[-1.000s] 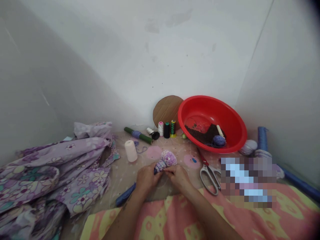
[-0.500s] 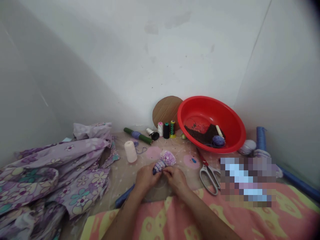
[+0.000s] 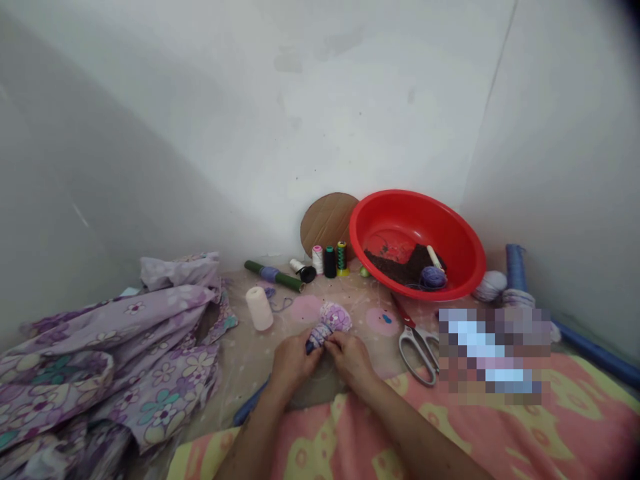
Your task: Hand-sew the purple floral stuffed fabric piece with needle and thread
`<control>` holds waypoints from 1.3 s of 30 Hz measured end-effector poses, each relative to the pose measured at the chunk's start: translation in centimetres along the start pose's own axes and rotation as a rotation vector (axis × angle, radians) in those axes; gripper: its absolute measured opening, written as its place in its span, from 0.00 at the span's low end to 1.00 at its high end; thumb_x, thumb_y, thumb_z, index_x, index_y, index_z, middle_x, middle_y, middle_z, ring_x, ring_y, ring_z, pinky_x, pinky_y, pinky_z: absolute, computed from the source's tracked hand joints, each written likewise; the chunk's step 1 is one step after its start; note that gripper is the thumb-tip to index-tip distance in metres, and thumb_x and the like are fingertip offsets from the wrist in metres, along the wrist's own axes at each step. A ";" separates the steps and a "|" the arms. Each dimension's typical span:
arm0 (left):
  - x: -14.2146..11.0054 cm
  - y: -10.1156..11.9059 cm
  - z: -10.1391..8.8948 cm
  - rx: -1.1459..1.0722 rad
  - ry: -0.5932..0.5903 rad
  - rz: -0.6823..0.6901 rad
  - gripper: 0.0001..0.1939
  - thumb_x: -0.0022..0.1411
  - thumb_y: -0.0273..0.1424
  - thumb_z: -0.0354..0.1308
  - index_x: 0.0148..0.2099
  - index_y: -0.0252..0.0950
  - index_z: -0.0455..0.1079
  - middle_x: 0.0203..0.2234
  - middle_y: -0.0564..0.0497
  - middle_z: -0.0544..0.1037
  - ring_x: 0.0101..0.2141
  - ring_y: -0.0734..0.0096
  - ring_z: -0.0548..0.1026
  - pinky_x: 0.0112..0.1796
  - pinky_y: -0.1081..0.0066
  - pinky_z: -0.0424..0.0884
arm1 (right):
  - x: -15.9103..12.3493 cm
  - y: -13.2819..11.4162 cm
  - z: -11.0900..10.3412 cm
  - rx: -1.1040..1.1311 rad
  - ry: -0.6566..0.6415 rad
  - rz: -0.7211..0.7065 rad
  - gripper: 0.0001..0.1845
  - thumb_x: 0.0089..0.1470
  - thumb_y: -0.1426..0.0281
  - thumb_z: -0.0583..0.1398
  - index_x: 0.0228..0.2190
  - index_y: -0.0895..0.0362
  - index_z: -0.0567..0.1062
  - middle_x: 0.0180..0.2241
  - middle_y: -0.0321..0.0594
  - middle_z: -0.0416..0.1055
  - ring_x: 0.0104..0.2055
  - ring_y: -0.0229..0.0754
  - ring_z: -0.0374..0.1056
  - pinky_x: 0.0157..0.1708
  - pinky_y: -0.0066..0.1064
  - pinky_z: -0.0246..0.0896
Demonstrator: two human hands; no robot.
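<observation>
A blue stick (image 3: 246, 407) with a rounded head of purple floral cloth (image 3: 336, 316) lies slanted in front of me, and purple yarn (image 3: 320, 333) is wound round the cloth's neck. My left hand (image 3: 295, 360) is closed around the stick just below the wound part. Close against the yarn, my right hand (image 3: 351, 359) has thumb and fingers pinched together. What sits between those fingertips is too small to make out.
Floral cloth (image 3: 165, 360) is heaped at left. A white thread cone (image 3: 259, 309), a green stick (image 3: 287, 280) and several spools (image 3: 330, 261) stand or lie ahead. Scissors (image 3: 419, 353), a tilted red basin (image 3: 417, 200) and another cloth-headed blue stick (image 3: 515, 267) are at right.
The view has turned slightly to the right, so the surroundings sit a little further left. Both hands keep nearly the same hold on the stick and at the yarn.
</observation>
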State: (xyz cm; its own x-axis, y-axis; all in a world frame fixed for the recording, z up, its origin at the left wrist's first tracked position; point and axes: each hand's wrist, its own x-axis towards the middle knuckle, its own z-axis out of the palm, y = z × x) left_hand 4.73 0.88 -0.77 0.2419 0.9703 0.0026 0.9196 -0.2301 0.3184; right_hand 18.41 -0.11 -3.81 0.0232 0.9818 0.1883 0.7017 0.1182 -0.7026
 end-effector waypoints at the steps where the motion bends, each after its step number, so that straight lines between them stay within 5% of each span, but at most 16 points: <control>1: 0.0 0.0 0.0 0.001 0.003 0.005 0.21 0.53 0.43 0.45 0.47 0.41 0.62 0.37 0.49 0.73 0.38 0.68 0.69 0.34 0.76 0.59 | 0.0 0.0 0.1 0.004 0.011 0.005 0.11 0.47 0.69 0.51 0.26 0.55 0.73 0.27 0.38 0.71 0.30 0.38 0.65 0.28 0.25 0.53; 12: 0.2 -0.2 0.4 -0.020 0.018 -0.038 0.22 0.50 0.41 0.50 0.49 0.44 0.62 0.38 0.50 0.73 0.39 0.69 0.69 0.35 0.76 0.60 | 0.0 0.1 0.8 0.118 0.059 0.021 0.07 0.44 0.72 0.52 0.27 0.58 0.68 0.23 0.36 0.68 0.27 0.36 0.63 0.27 0.24 0.53; 18: 0.0 0.1 0.7 -0.036 0.034 -0.043 0.21 0.49 0.39 0.51 0.48 0.45 0.63 0.37 0.52 0.74 0.38 0.69 0.69 0.34 0.77 0.60 | -0.3 -0.4 0.9 0.167 0.053 -0.031 0.14 0.37 0.78 0.50 0.31 0.57 0.65 0.23 0.34 0.67 0.25 0.35 0.61 0.25 0.23 0.51; 24: -0.3 0.5 0.6 -0.030 0.037 -0.066 0.21 0.50 0.41 0.50 0.48 0.47 0.62 0.37 0.52 0.73 0.38 0.69 0.70 0.32 0.76 0.59 | -0.5 -0.9 -1.6 -0.092 -0.011 -0.065 0.15 0.40 0.75 0.50 0.34 0.56 0.67 0.25 0.36 0.69 0.27 0.37 0.63 0.26 0.25 0.49; 30: -0.1 0.7 0.4 -0.020 0.028 -0.054 0.22 0.50 0.43 0.49 0.48 0.43 0.62 0.38 0.51 0.73 0.38 0.68 0.69 0.33 0.76 0.59 | -0.2 -0.7 -4.4 -0.241 0.133 0.028 0.12 0.44 0.72 0.49 0.30 0.55 0.71 0.27 0.39 0.70 0.30 0.39 0.64 0.27 0.26 0.48; 34: 0.1 0.2 0.5 -0.022 0.033 -0.027 0.21 0.51 0.43 0.47 0.46 0.43 0.64 0.36 0.51 0.74 0.37 0.68 0.70 0.31 0.76 0.59 | -0.2 -0.5 -4.5 -0.207 0.219 0.024 0.12 0.45 0.72 0.48 0.28 0.55 0.71 0.25 0.38 0.70 0.28 0.38 0.63 0.26 0.25 0.48; 39: 0.2 0.2 0.1 -0.047 0.026 -0.012 0.21 0.50 0.41 0.48 0.48 0.42 0.62 0.38 0.51 0.73 0.38 0.68 0.70 0.34 0.77 0.60 | -0.2 -0.3 -4.0 -0.157 0.155 -0.003 0.13 0.44 0.73 0.48 0.27 0.55 0.72 0.25 0.36 0.71 0.28 0.37 0.64 0.26 0.24 0.48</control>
State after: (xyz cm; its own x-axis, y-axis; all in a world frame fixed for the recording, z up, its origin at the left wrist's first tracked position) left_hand 4.97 0.99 -0.80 0.2225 0.9747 0.0231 0.9066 -0.2156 0.3629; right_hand 21.03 -0.93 -0.83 0.1218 0.9454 0.3024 0.8039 0.0847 -0.5887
